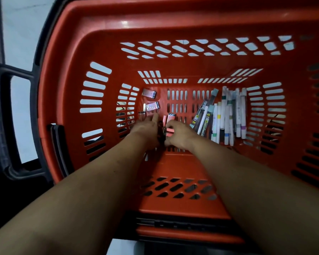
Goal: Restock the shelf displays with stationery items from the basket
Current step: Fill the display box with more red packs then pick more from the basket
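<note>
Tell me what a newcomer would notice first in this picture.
The red basket fills the view, seen from above. Down at its bottom, the left hand and right hand meet among small pink packs scattered on the left side, and the right hand grips one. A pile of white markers lies along the bottom's right side.

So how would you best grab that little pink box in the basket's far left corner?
Pinch the pink box across its two long edges, coming straight down from above: it lies flat on the basket floor, close to the wall.
</note>
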The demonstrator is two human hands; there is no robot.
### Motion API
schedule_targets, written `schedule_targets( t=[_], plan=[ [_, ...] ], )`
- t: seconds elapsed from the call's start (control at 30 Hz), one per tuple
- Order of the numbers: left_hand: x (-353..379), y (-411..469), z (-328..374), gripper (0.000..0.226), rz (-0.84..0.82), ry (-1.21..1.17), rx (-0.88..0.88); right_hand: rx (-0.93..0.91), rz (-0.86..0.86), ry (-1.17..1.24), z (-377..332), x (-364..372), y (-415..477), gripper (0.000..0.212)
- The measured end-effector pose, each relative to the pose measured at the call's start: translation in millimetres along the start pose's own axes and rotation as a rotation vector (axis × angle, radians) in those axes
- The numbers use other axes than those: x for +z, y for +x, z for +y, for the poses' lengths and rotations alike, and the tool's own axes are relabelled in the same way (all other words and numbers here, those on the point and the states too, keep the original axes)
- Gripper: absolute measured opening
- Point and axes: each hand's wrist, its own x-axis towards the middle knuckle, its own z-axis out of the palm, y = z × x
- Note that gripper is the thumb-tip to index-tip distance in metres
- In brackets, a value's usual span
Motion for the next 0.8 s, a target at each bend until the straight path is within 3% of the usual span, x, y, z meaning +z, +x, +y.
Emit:
schedule_targets(
  t=[0.1, 0.2, 0.43, 0.7, 0.8],
  plan=[
    [1, 1, 2, 0.096, -0.024, 0.109, -0.015, 0.005, -0.017, 0.023, 1, -1, -1, 0.074],
    [1, 0, 5, 0.099, -0.059, 0.096, -0.042, 0.013, -0.050, -0.016, -4, -3, 1, 0.074],
    [-2, -2, -7, 0.111, -0.154, -0.318, -0.111, 0.000, -0.066, 0.000, -9, 4, 9, 0.039],
    [-5, -5, -12, 0.108, -0.154, -0.634, -0.126, 0.077, -0.120, 0.171, -9, 3, 12, 0.048],
    [-3, -3, -13, 0.080, -0.205, -0.811, -0.141, 0.109, -0.149, 0.286, -6, 0, 9, 0.022]
  ],
)
